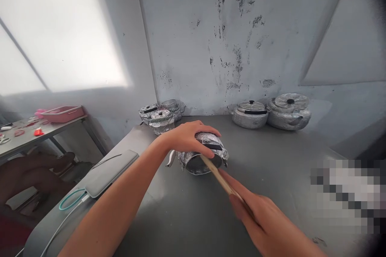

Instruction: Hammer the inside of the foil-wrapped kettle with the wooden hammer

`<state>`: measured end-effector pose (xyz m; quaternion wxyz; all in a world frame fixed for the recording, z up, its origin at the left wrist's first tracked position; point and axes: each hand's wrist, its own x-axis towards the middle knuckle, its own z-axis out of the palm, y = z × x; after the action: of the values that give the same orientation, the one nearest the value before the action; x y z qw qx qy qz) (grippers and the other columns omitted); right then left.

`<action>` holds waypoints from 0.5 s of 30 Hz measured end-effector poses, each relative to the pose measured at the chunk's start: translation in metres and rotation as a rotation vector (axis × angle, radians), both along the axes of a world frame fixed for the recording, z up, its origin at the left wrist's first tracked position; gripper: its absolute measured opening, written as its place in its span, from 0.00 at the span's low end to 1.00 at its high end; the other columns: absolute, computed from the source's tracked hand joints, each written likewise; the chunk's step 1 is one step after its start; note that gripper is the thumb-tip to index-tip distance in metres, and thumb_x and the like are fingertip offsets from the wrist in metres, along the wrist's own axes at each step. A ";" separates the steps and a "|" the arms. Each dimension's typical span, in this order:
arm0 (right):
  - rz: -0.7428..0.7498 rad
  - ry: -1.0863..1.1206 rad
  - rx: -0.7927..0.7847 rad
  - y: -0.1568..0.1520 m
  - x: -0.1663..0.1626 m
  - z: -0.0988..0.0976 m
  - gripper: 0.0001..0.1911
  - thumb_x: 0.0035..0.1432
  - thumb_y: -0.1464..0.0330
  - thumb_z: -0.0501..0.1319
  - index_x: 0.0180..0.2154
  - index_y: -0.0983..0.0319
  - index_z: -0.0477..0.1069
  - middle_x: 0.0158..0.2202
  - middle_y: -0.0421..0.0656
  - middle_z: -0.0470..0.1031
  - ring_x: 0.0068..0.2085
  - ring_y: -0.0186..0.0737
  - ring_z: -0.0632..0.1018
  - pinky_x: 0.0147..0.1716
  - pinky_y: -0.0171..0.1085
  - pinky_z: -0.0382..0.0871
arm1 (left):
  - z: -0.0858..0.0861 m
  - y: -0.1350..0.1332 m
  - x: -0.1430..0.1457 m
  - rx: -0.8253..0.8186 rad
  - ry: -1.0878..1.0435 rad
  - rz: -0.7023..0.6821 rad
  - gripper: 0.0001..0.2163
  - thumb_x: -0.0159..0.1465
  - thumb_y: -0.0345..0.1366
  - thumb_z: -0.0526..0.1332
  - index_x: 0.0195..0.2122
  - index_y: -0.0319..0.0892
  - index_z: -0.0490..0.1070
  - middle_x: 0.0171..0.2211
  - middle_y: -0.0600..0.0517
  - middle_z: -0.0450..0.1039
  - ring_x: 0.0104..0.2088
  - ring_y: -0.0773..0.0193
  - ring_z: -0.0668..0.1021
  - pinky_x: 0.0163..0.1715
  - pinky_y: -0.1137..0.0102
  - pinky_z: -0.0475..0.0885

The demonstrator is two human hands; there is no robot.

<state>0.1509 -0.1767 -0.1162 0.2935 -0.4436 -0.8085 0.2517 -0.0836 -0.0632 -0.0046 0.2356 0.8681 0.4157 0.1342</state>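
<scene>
My left hand [188,137] grips a small aluminium kettle [202,156] that lies on its side on the grey table [271,156], its open mouth turned toward me and its spout pointing left. My right hand [256,213] is closed on a thin wooden stick [215,172], whose far end reaches into the kettle's mouth.
Several small kettles [161,114] are stacked at the table's back left; two larger lidded pots [250,113] [288,110] stand at the back right by the stained wall. A phone [111,172] with a cable lies at the left edge. A side table with a pink tray [63,113] stands further left.
</scene>
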 end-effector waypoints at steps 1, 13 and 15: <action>-0.004 0.000 0.017 0.000 0.000 0.000 0.28 0.69 0.67 0.52 0.68 0.49 0.63 0.24 0.37 0.79 0.20 0.43 0.77 0.23 0.38 0.72 | 0.000 0.000 0.000 0.002 0.003 -0.003 0.27 0.56 0.49 0.71 0.58 0.62 0.73 0.54 0.51 0.68 0.53 0.50 0.73 0.53 0.61 0.68; 0.006 -0.325 0.453 0.034 0.045 0.002 0.18 0.71 0.66 0.53 0.60 0.52 0.66 0.41 0.41 0.85 0.33 0.41 0.85 0.28 0.35 0.75 | 0.005 0.022 -0.042 -0.158 -0.029 0.023 0.39 0.56 0.55 0.70 0.68 0.59 0.61 0.69 0.50 0.58 0.64 0.43 0.67 0.57 0.60 0.67; 0.033 -0.385 0.693 0.044 0.058 0.007 0.13 0.72 0.65 0.53 0.55 0.55 0.67 0.37 0.40 0.84 0.28 0.38 0.83 0.23 0.34 0.71 | 0.005 0.029 -0.060 -0.193 -0.031 0.095 0.43 0.52 0.51 0.73 0.69 0.59 0.59 0.68 0.50 0.60 0.64 0.42 0.67 0.57 0.60 0.67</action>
<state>0.2089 -0.1328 -0.1096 0.2648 -0.3441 -0.8929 -0.1193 -0.1436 -0.0339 -0.0001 0.3180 0.8184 0.4638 0.1180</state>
